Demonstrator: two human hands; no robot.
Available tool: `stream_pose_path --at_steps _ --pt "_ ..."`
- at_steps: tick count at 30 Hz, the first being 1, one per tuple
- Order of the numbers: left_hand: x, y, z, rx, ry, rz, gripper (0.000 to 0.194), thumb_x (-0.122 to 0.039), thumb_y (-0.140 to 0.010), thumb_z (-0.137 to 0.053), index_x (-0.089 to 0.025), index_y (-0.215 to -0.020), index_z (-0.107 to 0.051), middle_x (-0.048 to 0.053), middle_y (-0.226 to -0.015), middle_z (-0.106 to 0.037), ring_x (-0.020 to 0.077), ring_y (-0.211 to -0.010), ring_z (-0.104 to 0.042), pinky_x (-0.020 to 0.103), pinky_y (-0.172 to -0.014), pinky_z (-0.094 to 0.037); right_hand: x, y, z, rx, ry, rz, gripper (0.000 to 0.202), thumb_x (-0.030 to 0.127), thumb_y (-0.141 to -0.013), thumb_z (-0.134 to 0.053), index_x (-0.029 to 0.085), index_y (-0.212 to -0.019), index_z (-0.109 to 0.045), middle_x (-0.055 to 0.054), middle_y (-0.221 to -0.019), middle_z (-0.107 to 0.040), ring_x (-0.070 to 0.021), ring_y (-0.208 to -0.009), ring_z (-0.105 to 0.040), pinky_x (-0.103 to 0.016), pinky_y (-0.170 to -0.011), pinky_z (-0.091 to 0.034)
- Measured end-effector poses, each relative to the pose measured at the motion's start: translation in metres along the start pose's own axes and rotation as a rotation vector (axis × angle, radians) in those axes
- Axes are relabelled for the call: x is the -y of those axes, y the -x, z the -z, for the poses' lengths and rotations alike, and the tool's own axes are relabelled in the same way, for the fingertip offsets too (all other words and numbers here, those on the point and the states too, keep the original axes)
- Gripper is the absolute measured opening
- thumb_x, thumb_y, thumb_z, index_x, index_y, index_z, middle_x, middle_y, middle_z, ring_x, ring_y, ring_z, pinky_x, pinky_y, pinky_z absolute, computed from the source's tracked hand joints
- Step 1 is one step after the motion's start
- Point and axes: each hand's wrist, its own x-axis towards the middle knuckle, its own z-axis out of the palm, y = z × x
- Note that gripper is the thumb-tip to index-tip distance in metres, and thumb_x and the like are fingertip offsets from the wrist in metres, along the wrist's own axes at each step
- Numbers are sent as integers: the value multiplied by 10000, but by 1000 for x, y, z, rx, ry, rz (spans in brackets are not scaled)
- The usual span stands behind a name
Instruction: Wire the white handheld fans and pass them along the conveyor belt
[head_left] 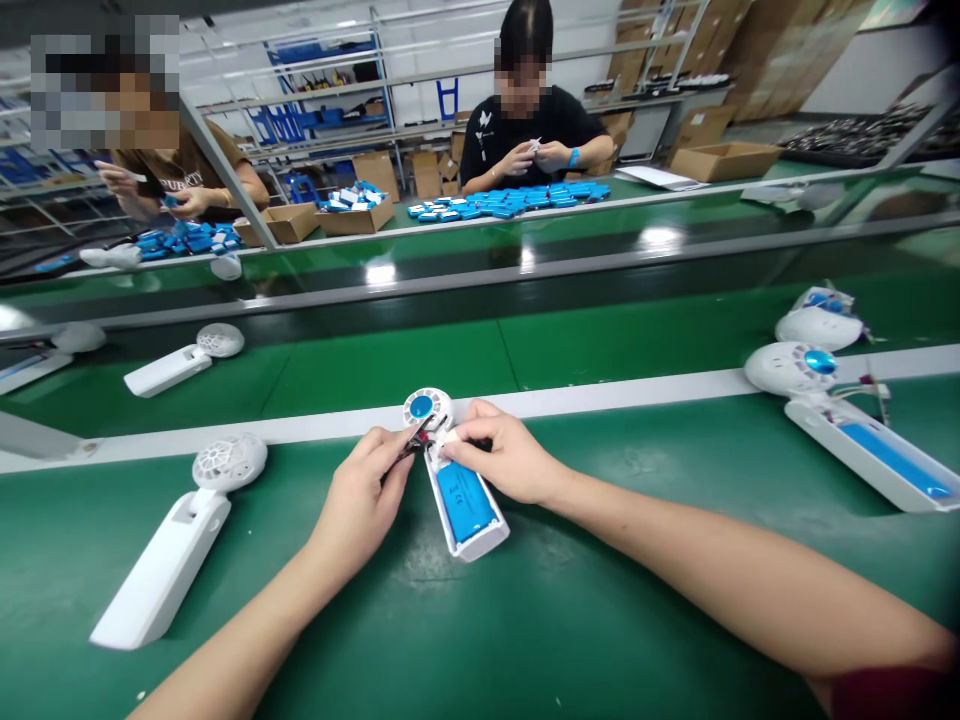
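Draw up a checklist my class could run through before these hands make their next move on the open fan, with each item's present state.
1. Open fan handle lies with its open side up: ok.
2. Blue battery lies inside the handle: ok.
3. Handle covered: not ok, the battery is exposed.
4. Left hand has a clear hold: ok, a thin dark item is between its fingers, though what it is cannot be told.
5. Right hand grips a part: cannot tell, its fingertips hide the handle's upper end.
6. White fan to the left stays clear of both hands: ok, it lies apart.
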Motion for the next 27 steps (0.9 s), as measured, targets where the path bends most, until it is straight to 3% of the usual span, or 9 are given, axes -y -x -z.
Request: stream_pose_path --at_steps 12,17,27 --pt "-6 4 -8 -17 -38 -161 326 -136 -840 -423 -169 -1159 -484 6 -755 -451 80 -654 -468 176 -593 -414 2 4 -4 -90 11 60 140 130 -730 -560 143 -593 -585 0 -699 -413 -111 -699 -443 -244 -660 -380" --pt "-10 10 -10 -32 -144 -148 341 -155 -844 -422 -165 -1183 -465 8 -749 -458 90 -638 -468 191 -592 -415 2 7 -5 -131 90 141 141 106 -715 -545 140 -579 -559 -1 -696 -422 -108 -673 -437 -240 -642 -378" --pt "-19 9 -13 -32 -90 -54 296 -180 -856 -398 -137 -1129 -502 8 -748 -467 84 -622 -487 177 -575 -425 2 8 -8 -175 143 189 165 93 -700 -536 136 -543 -515 -2 -683 -425 -108 -663 -431 -239 -627 -368"
